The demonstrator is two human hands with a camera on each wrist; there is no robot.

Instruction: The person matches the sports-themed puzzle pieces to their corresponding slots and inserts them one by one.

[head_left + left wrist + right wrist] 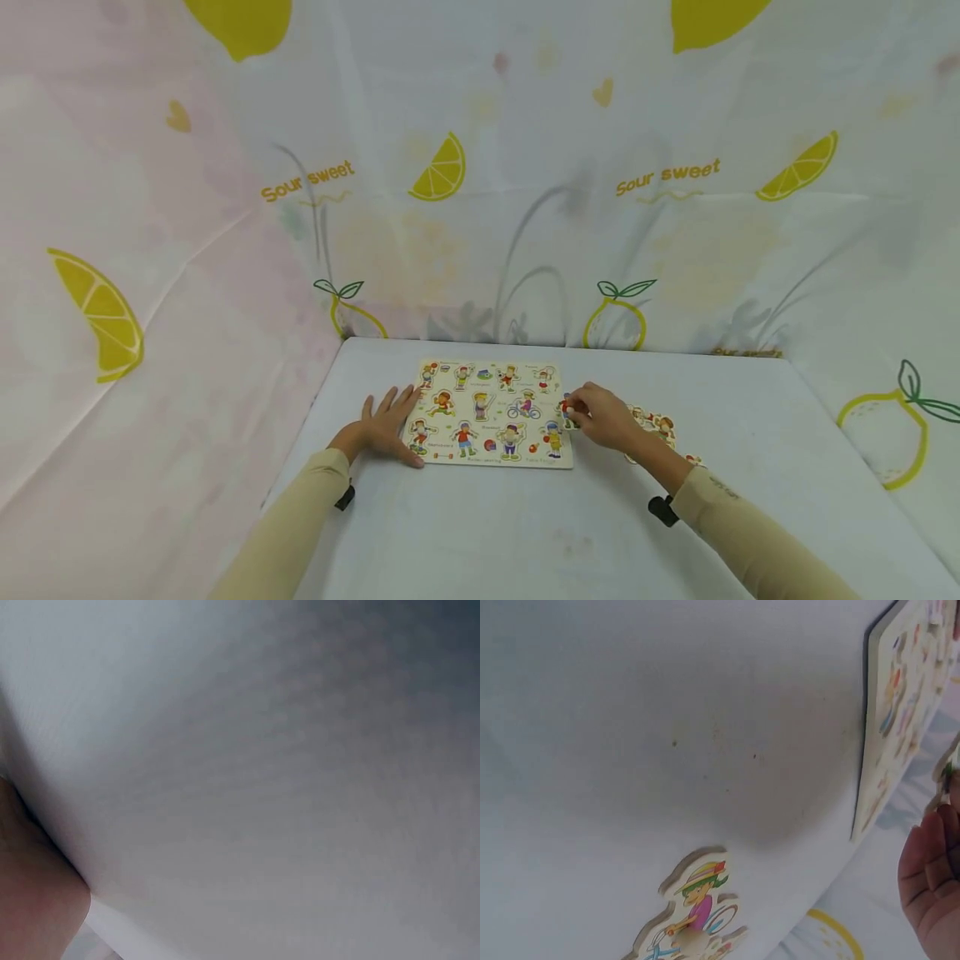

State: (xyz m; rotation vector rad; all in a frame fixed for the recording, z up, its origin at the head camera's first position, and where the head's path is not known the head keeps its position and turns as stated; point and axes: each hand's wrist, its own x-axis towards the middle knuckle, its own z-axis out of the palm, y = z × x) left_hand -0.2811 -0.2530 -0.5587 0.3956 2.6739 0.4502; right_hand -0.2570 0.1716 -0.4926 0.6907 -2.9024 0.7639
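A wooden picture puzzle board (442, 463) with small sports figures lies flat on the white table. My left hand (381, 427) rests at its left edge, fingers spread and straight. At the board's right edge, my right hand (603, 417) pinches a puzzle piece (566, 410) showing a figure in red and blue; the fingertips cover part of it. In the right wrist view this hand (930, 877) and a cut-off bit of the held piece (949, 769) appear at the right border. Only skin by the wrist shows in the left wrist view.
Loose puzzle pieces (663, 427) lie right of the board, partly hidden by the right hand and forearm. One, a cyclist piece (701, 904), shows in the right wrist view. A lemon-print cloth (480, 250) hangs behind the table (495, 533).
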